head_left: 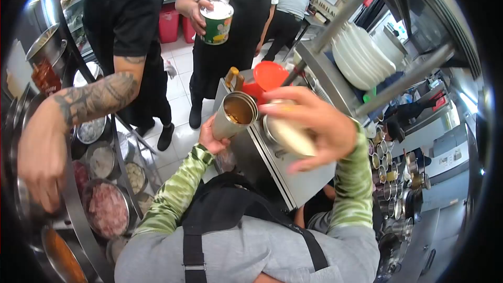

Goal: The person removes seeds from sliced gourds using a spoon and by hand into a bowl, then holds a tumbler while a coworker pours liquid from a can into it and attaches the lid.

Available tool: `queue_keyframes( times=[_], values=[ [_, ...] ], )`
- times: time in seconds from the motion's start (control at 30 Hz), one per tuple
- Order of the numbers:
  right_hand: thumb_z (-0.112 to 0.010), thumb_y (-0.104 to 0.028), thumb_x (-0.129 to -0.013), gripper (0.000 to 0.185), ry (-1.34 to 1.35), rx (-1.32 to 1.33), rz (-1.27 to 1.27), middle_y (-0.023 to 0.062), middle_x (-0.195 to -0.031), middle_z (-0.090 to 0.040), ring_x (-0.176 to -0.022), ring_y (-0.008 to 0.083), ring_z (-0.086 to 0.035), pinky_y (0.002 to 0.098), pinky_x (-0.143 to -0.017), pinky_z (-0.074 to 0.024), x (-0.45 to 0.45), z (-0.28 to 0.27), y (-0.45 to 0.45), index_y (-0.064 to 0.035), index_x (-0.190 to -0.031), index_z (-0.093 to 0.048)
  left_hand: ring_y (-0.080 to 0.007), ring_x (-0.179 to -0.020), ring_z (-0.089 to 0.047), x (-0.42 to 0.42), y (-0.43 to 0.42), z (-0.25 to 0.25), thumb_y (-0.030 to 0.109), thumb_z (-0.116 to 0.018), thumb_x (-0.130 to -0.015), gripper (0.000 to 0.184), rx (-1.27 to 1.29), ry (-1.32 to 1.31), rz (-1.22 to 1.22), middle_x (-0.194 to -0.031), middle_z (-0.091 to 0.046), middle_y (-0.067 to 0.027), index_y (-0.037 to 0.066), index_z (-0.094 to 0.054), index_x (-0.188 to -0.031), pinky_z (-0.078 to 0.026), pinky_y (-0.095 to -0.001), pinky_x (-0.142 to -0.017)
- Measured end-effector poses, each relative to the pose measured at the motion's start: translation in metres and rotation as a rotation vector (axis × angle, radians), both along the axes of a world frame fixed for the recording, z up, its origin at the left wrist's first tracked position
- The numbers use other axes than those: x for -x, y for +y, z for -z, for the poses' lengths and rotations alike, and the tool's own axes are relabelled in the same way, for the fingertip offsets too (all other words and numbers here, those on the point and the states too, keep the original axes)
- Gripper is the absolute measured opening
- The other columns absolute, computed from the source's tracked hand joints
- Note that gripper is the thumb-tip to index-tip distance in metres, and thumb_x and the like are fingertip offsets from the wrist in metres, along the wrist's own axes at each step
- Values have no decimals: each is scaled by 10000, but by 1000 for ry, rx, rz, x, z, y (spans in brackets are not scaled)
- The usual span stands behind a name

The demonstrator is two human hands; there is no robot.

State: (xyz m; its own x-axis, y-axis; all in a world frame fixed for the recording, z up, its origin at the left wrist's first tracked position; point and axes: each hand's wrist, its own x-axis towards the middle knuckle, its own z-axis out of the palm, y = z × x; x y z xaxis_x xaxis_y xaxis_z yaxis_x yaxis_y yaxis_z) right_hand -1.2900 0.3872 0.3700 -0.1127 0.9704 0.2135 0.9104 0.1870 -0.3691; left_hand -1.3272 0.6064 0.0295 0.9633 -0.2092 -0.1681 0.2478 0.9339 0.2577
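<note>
My left hand [211, 135] is wrapped round a tall metal cup [225, 124], which tilts so that its open mouth faces me. Something brown shows inside the cup, too dark to tell whether it is liquid. To the right of the cup, my right hand [319, 126] is curled over a pale cream, disc-like thing [292, 137], its kind blurred. Behind that hand, part of a round metal container [269, 130] shows on the steel counter [309, 181]. Beyond both hands lies a red bowl [269, 74] at the counter's far end.
A co-worker's tattooed arm [99, 94] reaches over the left-hand shelves, near a bowl of raw meat [107, 209]. Another person ahead holds a green tub [216, 25]. A metal rack [335, 76] with stacked white plates [361, 55] stands close on the right.
</note>
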Motion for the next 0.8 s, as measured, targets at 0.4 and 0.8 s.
queue_keyframes(
  times=[0.4, 0.8],
  values=[
    [-913, -482, -567, 1188, 809, -557, 126, 324, -1366, -336, -1190, 431, -489, 491, -980, -470, -40, 42, -126, -28, -1474, -295, -303, -907, -649, -120, 65, 3, 523, -505, -894, 435, 203, 106, -164, -1132, -662, -26, 232, -612, -1199, -467, -261, -499],
    [-851, -579, -614, 1196, 812, -552, -17, 328, -1379, -331, -1143, 428, -509, 474, -937, -468, -63, 43, -131, -69, -1508, -243, -330, -978, -608, -131, 74, 6, 464, -473, -904, 464, 248, 97, -265, -1168, -616, -59, 158, -562, -1242, -488, -265, -497]
  ],
)
